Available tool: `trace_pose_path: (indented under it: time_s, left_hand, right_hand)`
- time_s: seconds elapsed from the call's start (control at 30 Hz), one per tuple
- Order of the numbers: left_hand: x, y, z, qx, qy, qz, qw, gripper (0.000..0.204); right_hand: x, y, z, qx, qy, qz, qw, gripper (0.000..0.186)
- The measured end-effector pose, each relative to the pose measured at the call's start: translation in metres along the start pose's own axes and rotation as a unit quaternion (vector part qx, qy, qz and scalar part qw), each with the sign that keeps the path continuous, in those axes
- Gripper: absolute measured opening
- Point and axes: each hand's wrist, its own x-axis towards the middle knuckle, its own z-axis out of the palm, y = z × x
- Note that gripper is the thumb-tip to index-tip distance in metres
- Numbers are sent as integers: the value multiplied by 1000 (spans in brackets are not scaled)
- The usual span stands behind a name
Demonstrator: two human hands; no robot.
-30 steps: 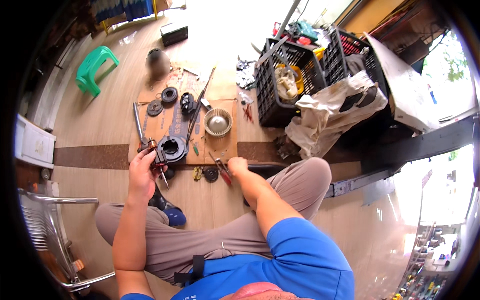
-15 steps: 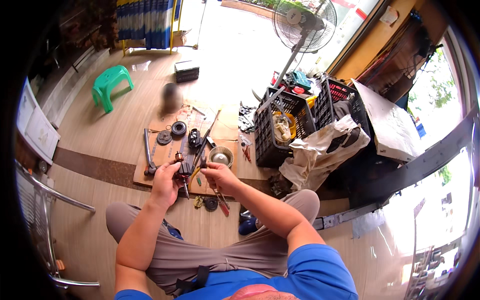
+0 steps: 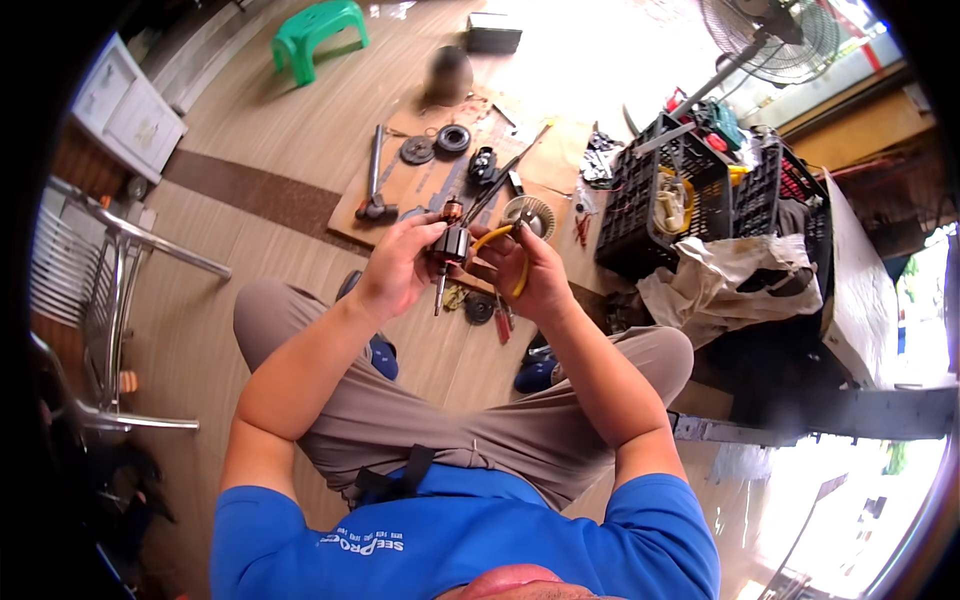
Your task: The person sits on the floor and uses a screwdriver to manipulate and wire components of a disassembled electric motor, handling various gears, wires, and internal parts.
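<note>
In front of me, my left hand (image 3: 400, 265) is closed around a motor armature (image 3: 453, 243) with a copper-coloured end and a shaft pointing down toward me. Close to its right side, my right hand (image 3: 535, 270) grips a pair of yellow-handled pliers (image 3: 521, 281); the handles spread apart and the dark head is partly hidden by my fingers. Beyond my hands lies a cardboard sheet (image 3: 400, 192). On it rest a hammer (image 3: 376, 175), a black ring (image 3: 453, 138), a grey disc (image 3: 418, 150), a black part (image 3: 483, 163) and a finned fan wheel (image 3: 538, 212).
Red-handled tools (image 3: 502, 322) and a round black piece (image 3: 479, 308) lie between my feet. Black crates (image 3: 625, 225) with tools and a cloth (image 3: 690, 285) stand at right, near a standing fan (image 3: 790, 40). A metal chair (image 3: 165, 243) is at left; a green stool (image 3: 322, 28) stands farther off.
My view has shifted, so the scene sits farther right and higher. My right hand has turned over, bringing the pliers' yellow handles into sight beside the armature. The left hand keeps its hold.
</note>
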Motion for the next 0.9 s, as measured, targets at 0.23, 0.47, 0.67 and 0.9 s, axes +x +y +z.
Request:
trace_pose_path:
  time_s: [0.23,0.47,0.67,0.9]
  left_hand:
    - [-6,-7,-20,8,27,4,1000,29]
    - [3,-8,-16,6,1,-24,1000,36]
    - [6,-9,-10,-9,-1,-46,999,39]
    - [9,-16,-5,0,-16,-43,999,32]
  right_hand:
    - [-8,-15,18,-266,148,86,949,27]
    - [-21,-24,12,-639,61,-61,764,34]
    - [-21,-21,15,-859,73,-233,450,36]
    - [-19,-17,15,-875,124,-320,342,31]
